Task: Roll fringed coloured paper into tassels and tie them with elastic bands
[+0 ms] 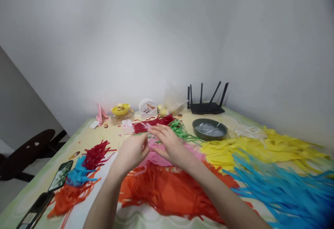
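Note:
My left hand (133,151) is closed into a loose fist above the middle of the table; what it holds, if anything, is hidden. Close beside it, my right hand (168,141) has its fingers stretched out towards the left one. A thin pale pink strip (146,126) shows at the right fingertips, blurred, and I cannot tell whether they touch it. Pink fringed paper (159,158) lies under both hands. Nearer to me, orange fringed paper (169,190) is spread below my forearms. Behind the hands lie dark red fringe (161,120) and green fringe (180,128).
Yellow fringe (235,152) and blue fringe (284,187) cover the right side. Small red, blue and orange tassels (75,176) lie left, beside a phone (61,175). Towards the wall stand a dark bowl (210,138), a black router (207,108) and a yellow fruit dish (126,110).

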